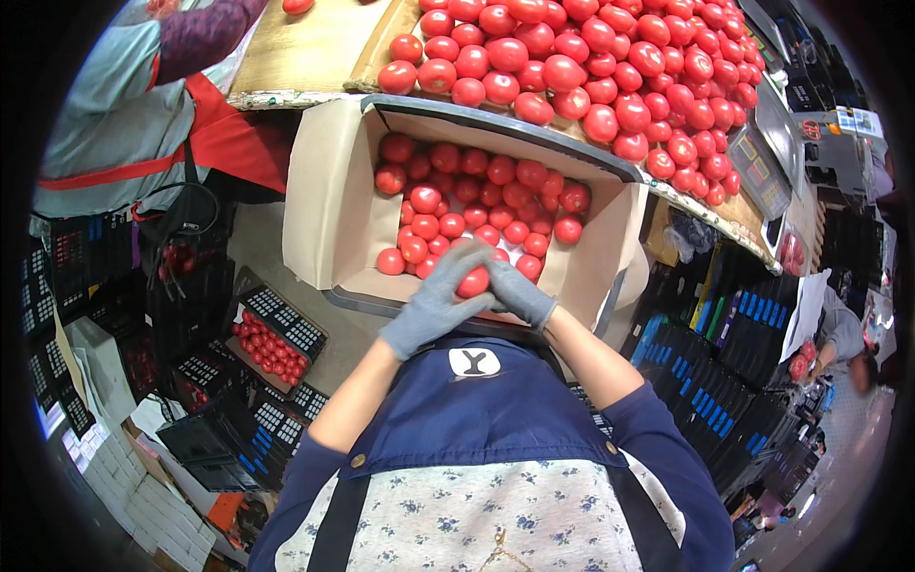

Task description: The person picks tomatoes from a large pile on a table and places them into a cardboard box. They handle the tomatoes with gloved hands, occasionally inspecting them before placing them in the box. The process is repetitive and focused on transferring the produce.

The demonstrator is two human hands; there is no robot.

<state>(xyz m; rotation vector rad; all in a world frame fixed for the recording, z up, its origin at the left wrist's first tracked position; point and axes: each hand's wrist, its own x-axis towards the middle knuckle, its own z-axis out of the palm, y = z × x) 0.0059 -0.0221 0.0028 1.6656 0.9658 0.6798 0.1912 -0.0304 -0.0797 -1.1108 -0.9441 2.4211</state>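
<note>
Both my hands wear grey gloves and meet above the near side of a crate lined with brown paper [343, 193]. My left hand [439, 300] is closed around a red tomato [472, 283], fingers over its far side and thumb on its near side. Pressed close to the tomato's right side is my right hand [520, 292]. Its fingertips are partly hidden, so I cannot tell whether it grips the fruit too. Below them, a layer of red tomatoes [500, 214] covers much of the crate's bottom, with some white lining showing near my fingers.
A large heap of tomatoes [572, 71] lies on the table [300, 61] beyond the crate. Digital scales [761, 168] stand to its right. A co-worker's sleeve [204, 36] reaches in at upper left. Black crates [700, 386] are stacked right; a tomato crate [275, 307] sits lower left.
</note>
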